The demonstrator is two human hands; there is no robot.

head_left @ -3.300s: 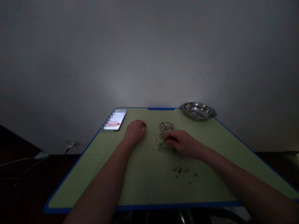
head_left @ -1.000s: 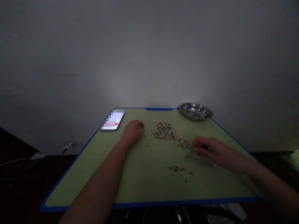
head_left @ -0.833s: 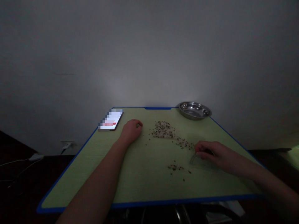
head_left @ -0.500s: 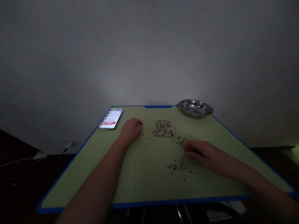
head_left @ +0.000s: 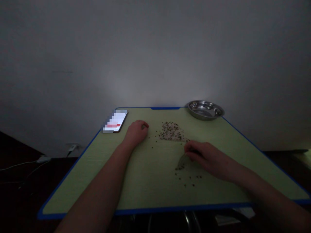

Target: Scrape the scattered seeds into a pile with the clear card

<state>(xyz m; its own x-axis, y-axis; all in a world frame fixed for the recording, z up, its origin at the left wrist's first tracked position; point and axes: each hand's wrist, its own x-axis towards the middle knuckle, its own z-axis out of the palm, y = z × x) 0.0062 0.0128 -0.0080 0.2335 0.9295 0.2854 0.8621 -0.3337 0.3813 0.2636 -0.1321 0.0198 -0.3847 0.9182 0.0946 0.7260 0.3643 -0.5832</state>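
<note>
My left hand (head_left: 137, 132) rests on the table left of a mixed pile, its fingers curled in and nothing visible in them. The pile (head_left: 170, 132) is made of small pale grains and dark round grains. My right hand (head_left: 201, 154) pinches a thin, see-through curved piece (head_left: 181, 160); its exact kind is hard to make out in the dim light. The piece's lower edge is by a small cluster of dark grains (head_left: 180, 168) on the near side of the pile. Several loose dark grains (head_left: 193, 185) lie nearer the front edge.
A shiny metal bowl (head_left: 206, 110) stands at the table's back right corner. At the left back lies a phone (head_left: 116, 121) with its screen lit. The green table (head_left: 150, 184) has a blue rim and stands against a grey wall. Cables (head_left: 43, 159) run along the floor at left.
My right hand has moved left with the see-through piece, and the near dark grains have shifted and spread. My left hand stays in place. The view has tilted slightly.
</note>
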